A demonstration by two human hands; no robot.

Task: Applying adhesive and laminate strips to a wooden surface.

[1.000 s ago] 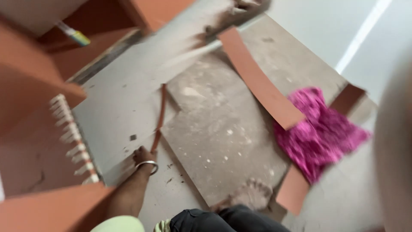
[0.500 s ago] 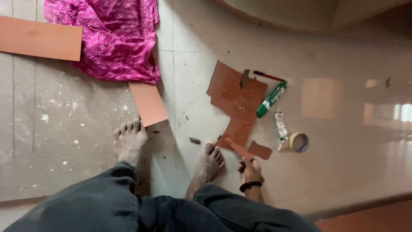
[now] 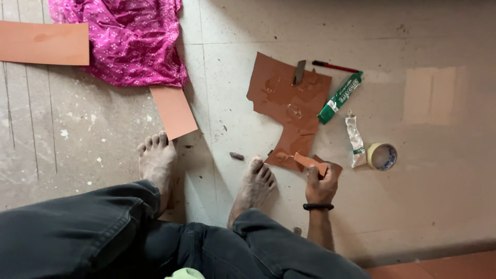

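At floor, right hand unmoved

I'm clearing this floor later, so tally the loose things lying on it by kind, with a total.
Brown sheet pieces: 3 (long strip, piece by the cloth, ragged sheet)
Small brown scrap held in the right hand: 1
Tubes: 2 (green, squeezed silver)
Tape roll: 1
Pink cloth: 1
Red pencil: 1
Metal blade: 1
Total: 10

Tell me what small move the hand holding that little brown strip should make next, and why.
Probably draw the strip along the brown sheet: the right hand pinches it with its tip at the sheet's lower edge, where glossy blobs sit, possibly glue from the green tube.
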